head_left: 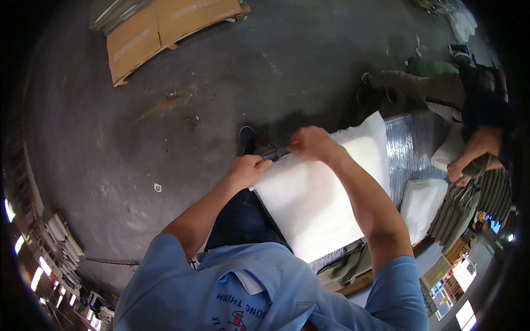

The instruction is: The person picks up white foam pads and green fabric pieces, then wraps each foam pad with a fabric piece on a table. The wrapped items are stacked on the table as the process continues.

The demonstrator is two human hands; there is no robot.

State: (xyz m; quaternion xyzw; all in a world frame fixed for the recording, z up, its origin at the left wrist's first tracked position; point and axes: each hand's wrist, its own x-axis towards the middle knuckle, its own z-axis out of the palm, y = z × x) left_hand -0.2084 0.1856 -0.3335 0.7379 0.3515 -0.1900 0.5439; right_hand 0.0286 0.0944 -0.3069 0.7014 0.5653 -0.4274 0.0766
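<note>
A soft white sheet, puffy like a cushion or padded bag, lies across a table in front of me. At its far left corner my left hand is closed, thumb and fingers pinched on the edge. Further right along the same far edge, my right hand is closed in a loose fist on the sheet, its fingertips partly hidden. Under the sheet shows a tabletop wrapped in shiny clear film. Folded grey-green cloth sits by the sheet's near right corner.
Stacked white sheets and a pile of grey-green folded pieces stand at the right. Beyond them, a co-worker's hands handle similar pieces. Flattened cardboard lies on the grey floor at the far left.
</note>
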